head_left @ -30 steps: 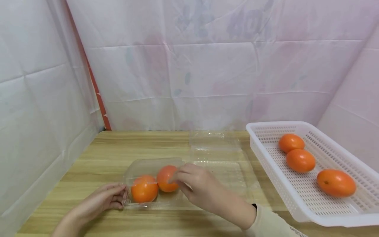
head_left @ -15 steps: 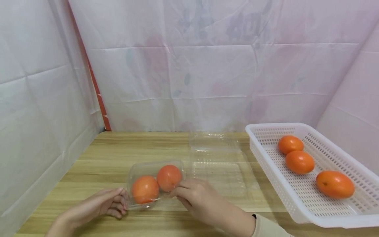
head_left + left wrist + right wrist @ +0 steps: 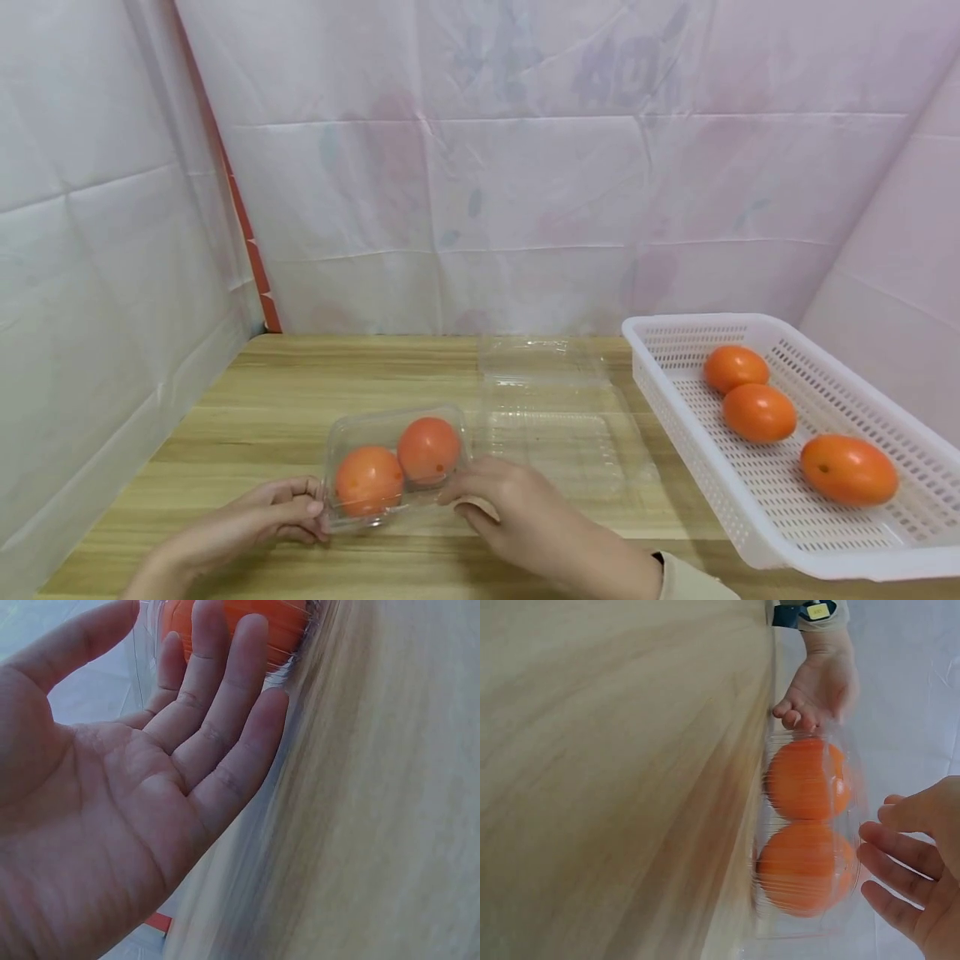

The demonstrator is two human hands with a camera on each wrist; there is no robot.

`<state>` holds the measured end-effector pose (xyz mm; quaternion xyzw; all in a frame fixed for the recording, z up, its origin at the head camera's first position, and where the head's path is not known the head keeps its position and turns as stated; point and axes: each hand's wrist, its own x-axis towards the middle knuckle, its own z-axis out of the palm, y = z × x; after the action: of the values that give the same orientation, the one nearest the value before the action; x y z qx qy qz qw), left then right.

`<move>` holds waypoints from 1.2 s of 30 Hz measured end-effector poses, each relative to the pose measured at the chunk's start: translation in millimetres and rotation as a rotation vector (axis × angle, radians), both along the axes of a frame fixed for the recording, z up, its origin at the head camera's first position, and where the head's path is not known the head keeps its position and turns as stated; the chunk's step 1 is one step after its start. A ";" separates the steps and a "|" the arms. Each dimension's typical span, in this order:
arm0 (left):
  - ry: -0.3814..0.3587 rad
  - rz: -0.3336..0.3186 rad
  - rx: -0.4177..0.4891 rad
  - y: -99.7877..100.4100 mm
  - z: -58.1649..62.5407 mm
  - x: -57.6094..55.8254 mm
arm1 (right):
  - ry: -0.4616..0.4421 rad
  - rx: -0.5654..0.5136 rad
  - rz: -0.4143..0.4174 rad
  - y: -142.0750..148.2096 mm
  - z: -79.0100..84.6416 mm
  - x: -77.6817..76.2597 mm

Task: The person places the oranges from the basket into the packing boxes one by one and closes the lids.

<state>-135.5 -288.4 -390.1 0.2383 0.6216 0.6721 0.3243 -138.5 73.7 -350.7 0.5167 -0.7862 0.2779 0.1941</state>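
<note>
A clear plastic clamshell box [image 3: 367, 432] lies on the wooden table with its lid down over two glossy orange-red fruits. One fruit [image 3: 369, 481] is at the left end, the other fruit [image 3: 428, 450] at the right. My left hand [image 3: 262, 518] touches the box's left end; its fingers look relaxed in the left wrist view, the palm bare. At the front right edge of the box is my right hand [image 3: 517, 508], fingertips right at the lid. From the right wrist view, those fingers [image 3: 900, 879] are loosely extended and nothing is in the palm.
A second clear container [image 3: 555, 433], opened flat, lies behind and right of the box. The white perforated basket [image 3: 705, 467] at the right holds three orange fruits [image 3: 759, 412]. Light patterned sheets [image 3: 525, 183] stand behind and at both sides of the wooden table [image 3: 300, 375].
The lid, a little raised a second ago, now lies lower over the fruits. My right hand has come down from the lid's top to its front right edge. The left hand stays by the left end.
</note>
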 end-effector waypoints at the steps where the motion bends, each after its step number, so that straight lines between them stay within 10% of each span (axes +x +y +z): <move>1: 0.004 0.004 -0.004 0.6 0.6 0.2 | -0.073 0.002 -0.018 1.8 2.4 1.3; 7: 0.032 0.048 -0.063 0.1 1.8 1.1 | -0.465 -0.055 -0.157 11.5 13.0 7.9; 16: 0.033 0.089 -0.105 -3.9 2.1 -2.1 | -0.774 -0.088 -0.212 21.9 6.9 9.0; 23: 0.044 0.051 -0.162 -2.0 5.5 -0.3 | -1.105 -0.044 -0.131 19.2 -4.0 10.3; 30: 0.065 0.061 -0.161 -1.4 8.0 1.1 | -1.469 -0.219 -0.010 5.1 -14.0 6.9; 36: 0.079 0.069 -0.184 -1.5 7.6 2.3 | -1.555 -0.353 -0.027 -8.5 -23.7 3.8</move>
<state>-133.1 -290.0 -382.5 0.2123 0.7009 0.6130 0.2964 -134.7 65.2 -374.4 0.1268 -0.6469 0.6767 -0.3279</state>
